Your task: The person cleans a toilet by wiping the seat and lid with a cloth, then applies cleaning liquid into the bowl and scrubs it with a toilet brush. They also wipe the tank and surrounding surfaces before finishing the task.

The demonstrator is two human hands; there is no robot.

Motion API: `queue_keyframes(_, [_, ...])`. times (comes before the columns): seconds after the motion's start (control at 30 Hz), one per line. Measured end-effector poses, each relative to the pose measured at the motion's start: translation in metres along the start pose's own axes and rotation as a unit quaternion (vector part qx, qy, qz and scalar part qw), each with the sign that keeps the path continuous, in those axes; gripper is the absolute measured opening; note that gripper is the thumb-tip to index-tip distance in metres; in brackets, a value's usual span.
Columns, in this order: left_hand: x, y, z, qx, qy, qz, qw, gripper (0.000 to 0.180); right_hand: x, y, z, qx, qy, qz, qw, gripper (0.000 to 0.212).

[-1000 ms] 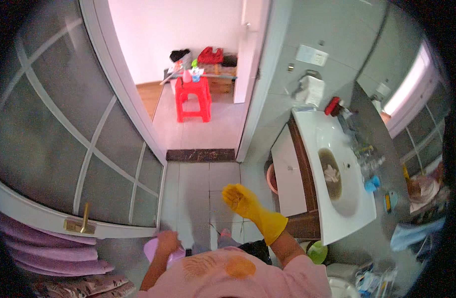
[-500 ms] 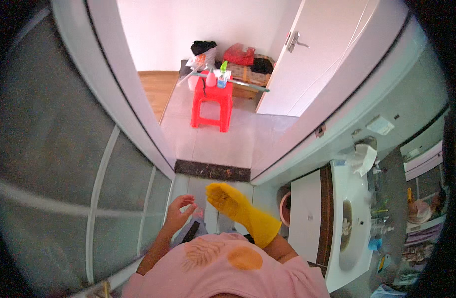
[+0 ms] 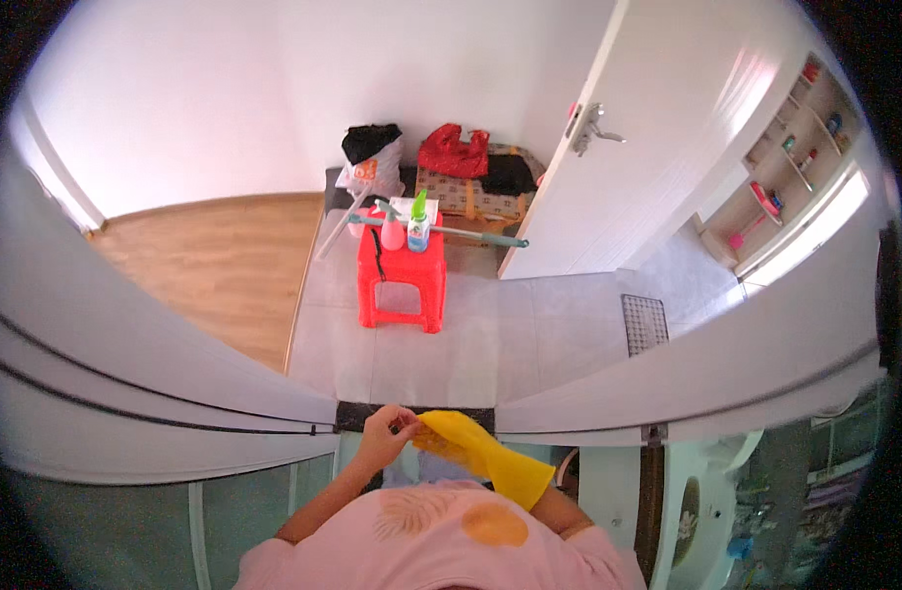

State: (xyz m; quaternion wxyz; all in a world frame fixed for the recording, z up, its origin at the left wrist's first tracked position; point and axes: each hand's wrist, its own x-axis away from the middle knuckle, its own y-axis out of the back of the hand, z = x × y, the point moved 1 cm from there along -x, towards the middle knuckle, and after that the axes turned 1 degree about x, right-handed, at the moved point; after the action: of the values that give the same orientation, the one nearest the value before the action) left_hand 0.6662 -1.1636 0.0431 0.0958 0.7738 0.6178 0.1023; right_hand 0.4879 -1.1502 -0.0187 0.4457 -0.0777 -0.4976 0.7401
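Observation:
My left hand (image 3: 384, 439) is bare. Its fingers are bent together in a pinch against the fingertip end of a yellow rubber glove (image 3: 515, 470), though the exact contact is too small to make out. That glove covers my right hand (image 3: 453, 436) and reaches past the wrist. Inside it, the right fingers point left toward the bare hand, mostly stretched and holding nothing visible. Both hands are in front of my pink shirt (image 3: 436, 521), just on the near side of a dark door sill (image 3: 362, 415).
Beyond the sill, a red plastic stool (image 3: 426, 285) carries a pink spray bottle (image 3: 393, 232), a green-topped spray bottle (image 3: 418, 232) and a long-handled tool (image 3: 485, 238). Bags stand behind it. A white door (image 3: 657, 128) is open at right; a washbasin (image 3: 667, 531) is at lower right.
My view has tilted up toward the room beyond the doorway. The left hand has moved right, from apart to against the glove's fingertips, and its fingers have closed.

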Motion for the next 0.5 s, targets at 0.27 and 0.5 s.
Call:
queue_keyframes(0.27, [-0.166,0.047,0.147,0.242,0.241,-0.159,0.926,0.019,-0.087,-0.047,0.148,0.207,-0.001,-0.171,0.963,0.041])
queue_keyframes(0.5, [-0.375,0.018,0.332,0.239,0.385,-0.111,0.884,0.028,-0.119,0.025,0.166,0.104,-0.030,-0.345,0.932,0.036])
